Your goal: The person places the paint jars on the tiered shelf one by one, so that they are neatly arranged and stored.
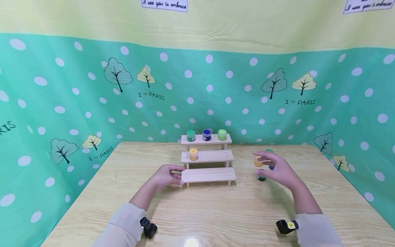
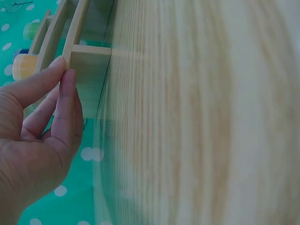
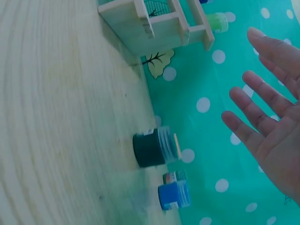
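Observation:
A three-step wooden display stand (image 1: 208, 175) stands at the middle of the table. My left hand (image 1: 168, 176) pinches the left end of its lowest step between thumb and fingers; the left wrist view shows the fingertips at that corner. Green (image 1: 191, 136), dark blue (image 1: 206, 135) and light green (image 1: 222, 135) paint jars line the top step. A yellow-orange jar (image 1: 193, 154) sits at the left of the middle step. My right hand (image 1: 279, 169), fingers apart and holding nothing, is over a dark green jar (image 3: 147, 149), a blue jar (image 3: 172, 196) and an orange jar (image 1: 258, 161).
Another green-topped jar (image 1: 270, 150) shows partly behind the right hand. A polka-dot curtain (image 1: 210, 79) printed with trees hangs along the table's back and sides. The wooden table (image 1: 216, 212) extends in front of the stand. Each wrist wears a small black camera.

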`<state>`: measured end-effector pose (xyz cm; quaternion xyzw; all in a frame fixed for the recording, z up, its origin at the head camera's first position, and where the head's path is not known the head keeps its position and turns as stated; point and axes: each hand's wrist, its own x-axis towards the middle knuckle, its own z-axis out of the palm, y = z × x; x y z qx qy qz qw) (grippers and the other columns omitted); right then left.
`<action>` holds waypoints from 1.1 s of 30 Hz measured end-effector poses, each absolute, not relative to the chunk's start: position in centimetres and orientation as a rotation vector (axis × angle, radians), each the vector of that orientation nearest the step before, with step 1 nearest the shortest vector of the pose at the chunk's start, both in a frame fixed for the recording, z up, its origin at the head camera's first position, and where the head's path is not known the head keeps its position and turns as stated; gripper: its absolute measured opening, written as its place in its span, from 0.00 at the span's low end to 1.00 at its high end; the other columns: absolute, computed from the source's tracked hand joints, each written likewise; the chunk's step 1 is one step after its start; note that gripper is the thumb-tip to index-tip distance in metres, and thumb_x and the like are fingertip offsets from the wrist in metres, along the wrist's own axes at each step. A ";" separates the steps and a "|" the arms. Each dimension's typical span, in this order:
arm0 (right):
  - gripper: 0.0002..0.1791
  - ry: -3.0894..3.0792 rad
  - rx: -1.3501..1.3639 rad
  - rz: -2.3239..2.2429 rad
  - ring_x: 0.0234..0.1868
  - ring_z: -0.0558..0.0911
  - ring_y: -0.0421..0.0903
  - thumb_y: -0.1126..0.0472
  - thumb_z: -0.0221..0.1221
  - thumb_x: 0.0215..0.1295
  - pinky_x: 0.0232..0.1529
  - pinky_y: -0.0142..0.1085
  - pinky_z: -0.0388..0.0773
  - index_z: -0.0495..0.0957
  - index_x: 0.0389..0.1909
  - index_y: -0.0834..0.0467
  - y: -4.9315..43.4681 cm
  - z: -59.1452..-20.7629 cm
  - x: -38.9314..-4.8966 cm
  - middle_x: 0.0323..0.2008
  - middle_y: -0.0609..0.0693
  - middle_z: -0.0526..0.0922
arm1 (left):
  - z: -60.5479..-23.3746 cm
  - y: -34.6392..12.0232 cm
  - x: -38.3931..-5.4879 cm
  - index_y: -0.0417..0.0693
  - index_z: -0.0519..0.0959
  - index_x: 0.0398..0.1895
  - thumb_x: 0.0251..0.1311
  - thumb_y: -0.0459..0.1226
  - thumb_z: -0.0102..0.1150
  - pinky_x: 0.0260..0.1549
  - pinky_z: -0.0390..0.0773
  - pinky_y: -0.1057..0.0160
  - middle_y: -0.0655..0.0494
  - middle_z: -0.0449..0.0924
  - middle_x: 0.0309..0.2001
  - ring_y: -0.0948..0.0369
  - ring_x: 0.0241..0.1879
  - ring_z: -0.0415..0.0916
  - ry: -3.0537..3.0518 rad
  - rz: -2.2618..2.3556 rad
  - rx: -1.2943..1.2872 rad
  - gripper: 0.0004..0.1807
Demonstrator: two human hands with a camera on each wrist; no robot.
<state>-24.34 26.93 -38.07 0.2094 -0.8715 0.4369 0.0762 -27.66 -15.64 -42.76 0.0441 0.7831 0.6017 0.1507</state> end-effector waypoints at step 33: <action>0.34 -2.820 0.343 1.381 0.58 0.75 0.65 0.61 0.72 0.53 0.55 0.46 0.78 0.74 0.62 0.62 30.6 -41.9 -25.7 0.62 0.65 0.73 | -42.9 -15.6 -27.7 0.38 0.79 0.56 0.42 0.19 0.71 0.38 0.84 0.60 0.46 0.82 0.43 0.56 0.39 0.80 2.227 1.732 0.125 0.31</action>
